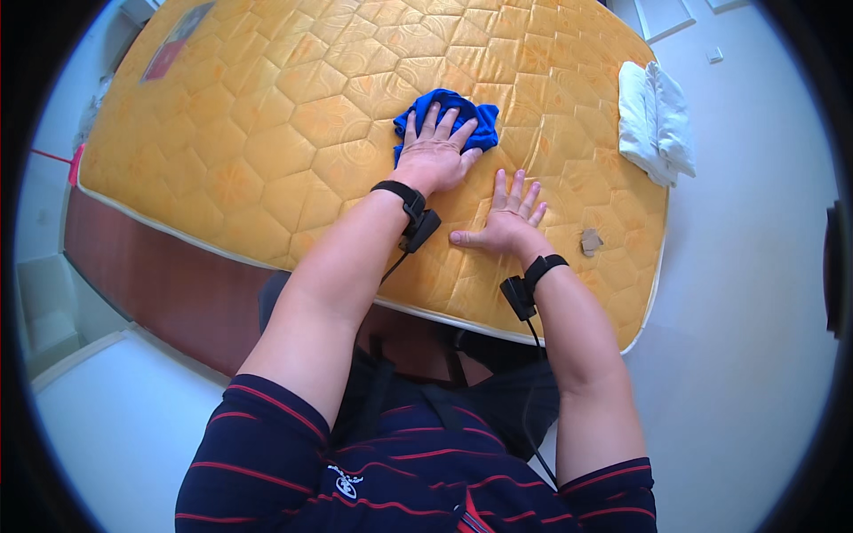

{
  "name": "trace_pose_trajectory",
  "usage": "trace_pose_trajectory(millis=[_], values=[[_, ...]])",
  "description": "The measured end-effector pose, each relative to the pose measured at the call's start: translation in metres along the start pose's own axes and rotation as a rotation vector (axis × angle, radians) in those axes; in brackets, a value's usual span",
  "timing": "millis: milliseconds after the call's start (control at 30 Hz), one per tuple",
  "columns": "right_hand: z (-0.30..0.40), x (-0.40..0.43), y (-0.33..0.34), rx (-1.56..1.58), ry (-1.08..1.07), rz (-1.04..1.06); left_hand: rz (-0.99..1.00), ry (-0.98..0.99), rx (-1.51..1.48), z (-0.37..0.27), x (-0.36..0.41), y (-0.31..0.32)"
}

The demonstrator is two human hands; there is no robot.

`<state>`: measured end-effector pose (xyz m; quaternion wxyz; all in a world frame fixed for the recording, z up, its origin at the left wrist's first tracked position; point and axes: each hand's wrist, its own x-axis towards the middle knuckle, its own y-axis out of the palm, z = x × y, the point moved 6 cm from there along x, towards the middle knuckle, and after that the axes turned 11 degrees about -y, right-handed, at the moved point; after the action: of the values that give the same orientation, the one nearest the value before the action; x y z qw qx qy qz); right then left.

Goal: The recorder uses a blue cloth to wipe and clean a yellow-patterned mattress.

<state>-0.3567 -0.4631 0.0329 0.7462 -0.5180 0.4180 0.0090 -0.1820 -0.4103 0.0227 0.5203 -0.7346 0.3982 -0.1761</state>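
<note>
A crumpled blue cloth [484, 123] lies on a yellow quilted mattress [280, 143] with a hexagon pattern. My left hand [436, 150] rests flat on top of the cloth, fingers spread, not curled around it. Nearer to me and to the right, my right hand [513, 223] is laid on the bare mattress with its fingers apart and nothing in it. Each wrist wears a black strap with a small cabled device. To the right of my right hand sits a torn bit of brown cardboard or paper [590, 242].
Folded white fabric [656, 123] lies at the mattress's right edge, against the white wall [746, 266]. A red-and-grey label [176, 43] is on the far left of the mattress. A pink item [75, 165] hangs at the left edge, above reddish-brown flooring [166, 280].
</note>
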Motion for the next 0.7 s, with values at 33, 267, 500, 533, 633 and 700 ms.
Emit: trace_pose_trajectory(millis=[33, 267, 500, 533, 633, 700], values=[[0.001, 0.000, 0.000, 0.006, 0.006, 0.013, -0.008, -0.005, -0.002, 0.002, -0.005, 0.000], [-0.005, -0.009, -0.003, 0.005, 0.024, -0.062, -0.053, 0.158, -0.008, 0.023, -0.114, 0.008], [-0.005, -0.005, 0.002, -0.013, -0.001, -0.142, 0.083, 0.067, -0.007, 0.036, -0.171, 0.014], [-0.003, -0.006, 0.002, -0.010, -0.003, -0.139, 0.086, 0.064, -0.004, 0.033, -0.170, 0.013], [-0.004, -0.011, 0.000, -0.009, 0.015, -0.138, 0.133, 0.020, 0.018, 0.027, -0.156, 0.016], [-0.006, -0.011, -0.002, -0.003, -0.016, -0.161, 0.071, 0.007, 0.021, 0.024, -0.143, 0.016]])
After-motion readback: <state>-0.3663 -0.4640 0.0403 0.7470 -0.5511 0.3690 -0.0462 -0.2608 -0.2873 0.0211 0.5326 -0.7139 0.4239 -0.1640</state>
